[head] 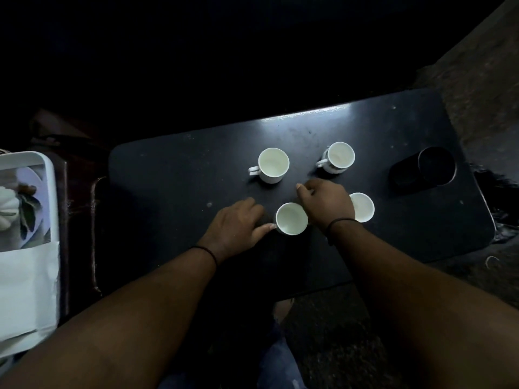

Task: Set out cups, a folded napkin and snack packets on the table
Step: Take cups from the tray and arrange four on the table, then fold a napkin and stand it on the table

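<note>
Four white cups stand on the dark table [168,192]. The far-left cup [273,165] and the far-right cup [339,157] have their handles pointing left. My left hand [236,223] is curled against the left side of the near-left cup [291,219], thumb on its rim. My right hand [327,203] hovers low just right of that cup with its fingers curled. It hides part of the near-right cup [363,207]. Whether its fingers touch a cup is hidden. A white folded napkin [26,287] lies on the tray [49,169] at the left.
A dark round container [436,165] sits on the table's right end beside a dark lid-like piece [404,175]. The tray also holds a white ornament with leaves [11,206]. The room beyond the table's far edge is black. The floor shows below and at right.
</note>
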